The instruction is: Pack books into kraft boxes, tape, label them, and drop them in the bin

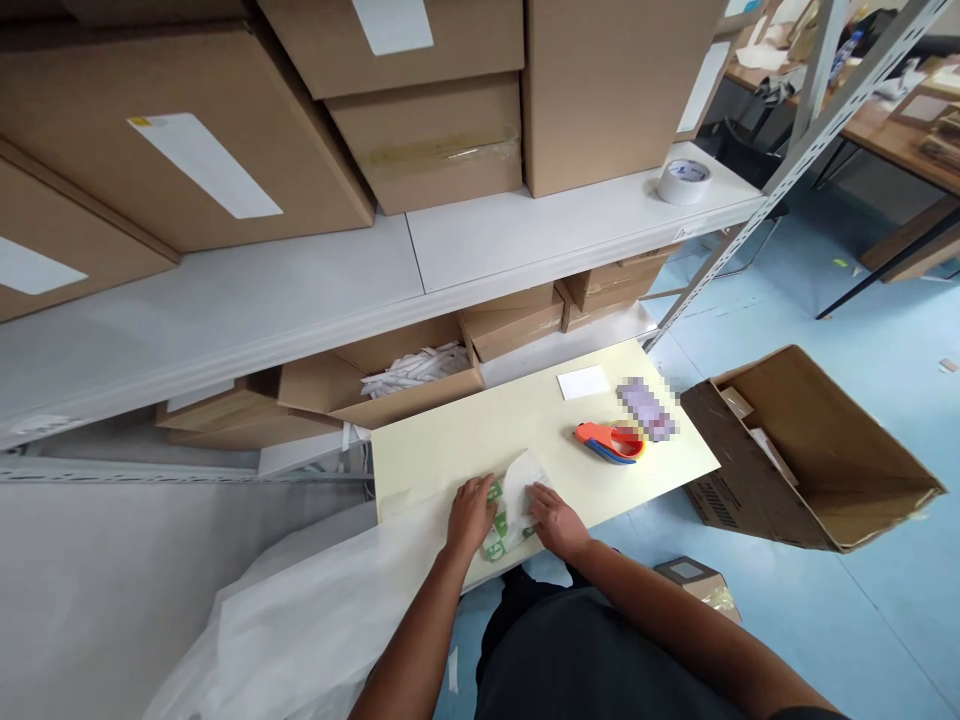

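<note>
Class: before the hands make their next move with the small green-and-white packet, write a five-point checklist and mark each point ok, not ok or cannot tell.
1. Both the left hand and the right hand touch the packet: ok.
2. The packet rests on the pale board, inside its front edge: ok.
3. The orange tape cutter lies apart from both hands: ok.
4. The packet is sealed shut: cannot tell.
5. The cardboard box on the floor lies open: ok.
</note>
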A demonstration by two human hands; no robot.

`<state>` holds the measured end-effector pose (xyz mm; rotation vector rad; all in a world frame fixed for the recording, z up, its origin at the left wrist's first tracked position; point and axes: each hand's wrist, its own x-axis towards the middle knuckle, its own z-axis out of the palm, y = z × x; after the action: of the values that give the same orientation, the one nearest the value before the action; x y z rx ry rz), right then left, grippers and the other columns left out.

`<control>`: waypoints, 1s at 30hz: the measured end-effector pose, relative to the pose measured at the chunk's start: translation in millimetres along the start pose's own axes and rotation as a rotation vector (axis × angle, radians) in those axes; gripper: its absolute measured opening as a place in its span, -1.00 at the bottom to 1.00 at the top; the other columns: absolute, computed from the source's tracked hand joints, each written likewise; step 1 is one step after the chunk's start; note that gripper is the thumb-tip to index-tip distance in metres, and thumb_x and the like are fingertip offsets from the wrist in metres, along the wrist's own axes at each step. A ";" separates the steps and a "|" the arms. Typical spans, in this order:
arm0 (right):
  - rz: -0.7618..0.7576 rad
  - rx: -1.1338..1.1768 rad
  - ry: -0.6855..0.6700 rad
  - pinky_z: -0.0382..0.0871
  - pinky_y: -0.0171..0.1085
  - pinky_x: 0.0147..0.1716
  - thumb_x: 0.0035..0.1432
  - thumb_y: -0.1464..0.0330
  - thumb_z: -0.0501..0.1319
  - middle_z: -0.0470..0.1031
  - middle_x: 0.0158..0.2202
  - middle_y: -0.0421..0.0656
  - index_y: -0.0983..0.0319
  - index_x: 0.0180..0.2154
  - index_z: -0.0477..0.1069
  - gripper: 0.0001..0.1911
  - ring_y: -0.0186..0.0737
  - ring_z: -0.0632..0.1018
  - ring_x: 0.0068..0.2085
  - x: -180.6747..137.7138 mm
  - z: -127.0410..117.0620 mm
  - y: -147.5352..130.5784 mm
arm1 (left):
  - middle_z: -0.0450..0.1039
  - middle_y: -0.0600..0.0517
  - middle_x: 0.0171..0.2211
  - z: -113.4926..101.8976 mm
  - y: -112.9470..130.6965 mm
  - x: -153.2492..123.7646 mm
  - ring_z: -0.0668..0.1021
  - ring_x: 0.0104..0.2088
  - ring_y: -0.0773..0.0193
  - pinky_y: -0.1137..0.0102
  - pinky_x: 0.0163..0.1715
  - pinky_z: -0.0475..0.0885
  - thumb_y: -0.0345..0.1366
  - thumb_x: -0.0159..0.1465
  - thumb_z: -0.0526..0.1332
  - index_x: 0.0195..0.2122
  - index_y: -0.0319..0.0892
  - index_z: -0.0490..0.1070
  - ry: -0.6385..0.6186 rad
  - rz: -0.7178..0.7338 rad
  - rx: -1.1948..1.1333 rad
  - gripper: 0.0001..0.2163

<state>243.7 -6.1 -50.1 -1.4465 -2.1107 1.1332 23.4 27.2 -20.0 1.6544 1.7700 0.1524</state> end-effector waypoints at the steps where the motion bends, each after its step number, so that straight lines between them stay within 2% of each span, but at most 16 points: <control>1: -0.084 -0.098 -0.062 0.16 0.11 0.35 0.10 0.55 0.16 0.34 0.33 0.05 0.25 -0.03 0.50 -0.62 0.02 0.23 0.40 -0.1 4.8 -1.4 | 0.43 -0.19 0.17 0.8 -0.3 -5.5 0.40 0.23 0.02 0.14 0.27 0.24 -0.46 0.29 0.07 0.22 -0.19 0.39 0.098 -0.010 -0.016 -0.54; 3: -0.166 -0.218 -0.132 0.06 0.20 0.37 0.17 0.46 0.19 0.22 0.39 0.13 0.31 0.07 0.45 -0.59 0.09 0.10 0.45 -1.1 9.7 -2.3 | 0.46 -0.19 0.12 6.0 0.9 -18.3 0.44 0.18 0.07 0.16 0.24 0.31 -0.44 0.35 -0.02 0.19 -0.20 0.39 0.311 -0.029 -0.051 -0.58; 5: -0.195 -0.235 -0.158 0.01 0.22 0.38 0.19 0.32 0.24 0.11 0.43 0.20 0.38 0.16 0.39 -0.49 0.17 0.03 0.47 -3.7 9.6 -2.5 | 0.43 -0.18 0.16 18.6 5.3 -32.4 0.42 0.21 0.07 0.15 0.26 0.30 -0.39 0.39 -0.05 0.22 -0.18 0.36 0.397 0.064 -0.041 -0.58; 6: -0.211 -0.229 -0.166 0.00 0.22 0.38 0.19 0.29 0.25 0.09 0.43 0.22 0.39 0.19 0.36 -0.43 0.19 0.02 0.47 -5.5 8.6 -2.5 | 0.40 -0.17 0.20 27.9 8.1 -39.1 0.39 0.25 0.07 0.13 0.29 0.28 -0.37 0.39 -0.03 0.24 -0.16 0.34 0.372 0.162 -0.012 -0.58; 8: -0.242 -0.200 -0.171 0.00 0.21 0.39 0.18 0.31 0.22 0.14 0.41 0.20 0.38 0.24 0.32 -0.39 0.16 0.05 0.47 -9.4 5.6 -1.8 | 0.37 -0.14 0.25 50.3 12.9 -50.5 0.36 0.28 0.05 0.09 0.31 0.25 -0.36 0.37 0.02 0.28 -0.14 0.29 0.243 0.348 0.062 -0.55; 10: -0.219 -0.144 -0.116 0.03 0.18 0.38 0.12 0.40 0.20 0.21 0.39 0.14 0.32 0.22 0.35 -0.40 0.11 0.10 0.45 -12.7 2.0 1.7 | 0.36 -0.17 0.26 72.4 13.8 -58.0 0.36 0.28 0.03 0.03 0.30 0.26 -0.40 0.35 0.04 0.32 -0.15 0.25 0.184 0.375 0.131 -0.51; 12: -0.027 -0.049 0.038 0.12 0.13 0.36 0.08 0.44 0.17 0.27 0.35 0.11 0.28 0.17 0.40 -0.43 0.08 0.22 0.41 -12.9 -3.0 8.9 | 0.37 -0.18 0.25 88.7 10.2 -61.8 0.37 0.29 0.00 -0.01 0.30 0.25 -0.45 0.32 0.03 0.30 -0.15 0.27 0.201 0.344 0.193 -0.50; 14: 0.308 0.069 0.169 0.29 0.07 0.26 0.12 0.41 0.16 0.43 0.23 0.10 0.24 0.13 0.43 -0.50 0.04 0.42 0.27 -7.2 -9.2 18.2 | 0.37 -0.16 0.25 97.2 4.6 -63.0 0.37 0.29 -0.01 -0.03 0.32 0.24 -0.49 0.30 0.04 0.26 -0.12 0.33 0.234 0.348 0.243 -0.50; 16: 0.565 0.153 0.172 0.44 -0.01 0.09 0.17 0.31 0.19 0.60 0.00 0.03 0.21 0.06 0.47 -0.60 0.00 0.59 0.05 4.5 -15.0 26.8 | 0.37 -0.14 0.25 99.7 0.0 -62.9 0.37 0.29 -0.01 -0.04 0.32 0.24 -0.51 0.29 0.05 0.24 -0.09 0.35 0.268 0.366 0.275 -0.50; 17: 0.627 0.176 0.137 0.48 -0.06 0.01 0.17 0.26 0.22 0.64 -0.13 -0.02 0.20 -0.01 0.50 -0.65 -0.02 0.63 -0.05 11.7 -17.0 29.8 | 0.38 -0.13 0.25 99.7 -1.3 -62.6 0.38 0.28 -0.01 -0.04 0.31 0.25 -0.50 0.29 0.06 0.24 -0.08 0.36 0.281 0.369 0.285 -0.51; 20: 0.674 0.218 0.054 0.50 -0.21 -0.23 0.09 0.20 0.32 0.61 -0.41 -0.13 0.21 -0.29 0.54 -0.78 -0.09 0.64 -0.25 31.3 -18.2 32.1 | 0.39 -0.13 0.25 99.0 -2.4 -62.4 0.40 0.27 -0.02 -0.03 0.31 0.27 -0.47 0.31 0.08 0.21 -0.09 0.39 0.294 0.360 0.304 -0.55; 23: 0.706 0.292 -0.010 0.42 -0.32 -0.42 0.03 0.28 0.34 0.51 -0.54 -0.21 0.23 -0.47 0.47 -0.84 -0.18 0.59 -0.38 37.7 -15.4 26.9 | 0.38 -0.16 0.26 100.2 -2.9 -65.0 0.39 0.28 -0.03 -0.04 0.31 0.26 -0.43 0.34 0.09 0.23 -0.10 0.38 0.290 0.363 0.318 -0.56; 27: 0.755 0.423 -0.067 0.39 -0.34 -0.55 0.03 0.33 0.32 0.49 -0.54 -0.20 0.25 -0.44 0.44 -0.87 -0.23 0.54 -0.48 29.7 -14.4 17.2 | 0.32 -0.17 0.32 103.3 -5.0 -73.6 0.33 0.34 -0.03 -0.06 0.35 0.19 -0.37 0.35 0.09 0.32 -0.10 0.27 0.260 0.385 0.346 -0.51; 30: 0.786 0.518 -0.092 0.45 -0.28 -0.59 0.05 0.28 0.32 0.52 -0.52 -0.16 0.26 -0.38 0.44 -0.83 -0.21 0.55 -0.51 25.2 -14.0 8.9 | 0.19 -0.22 0.39 105.9 -5.6 -82.1 0.22 0.41 -0.06 -0.07 0.37 0.14 -0.31 0.37 0.09 0.40 -0.20 0.14 0.226 0.382 0.348 -0.44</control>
<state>247.7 23.7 -52.0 -1.9991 -1.1167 1.8612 72.4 -87.6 -69.2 2.2999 1.6903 0.2206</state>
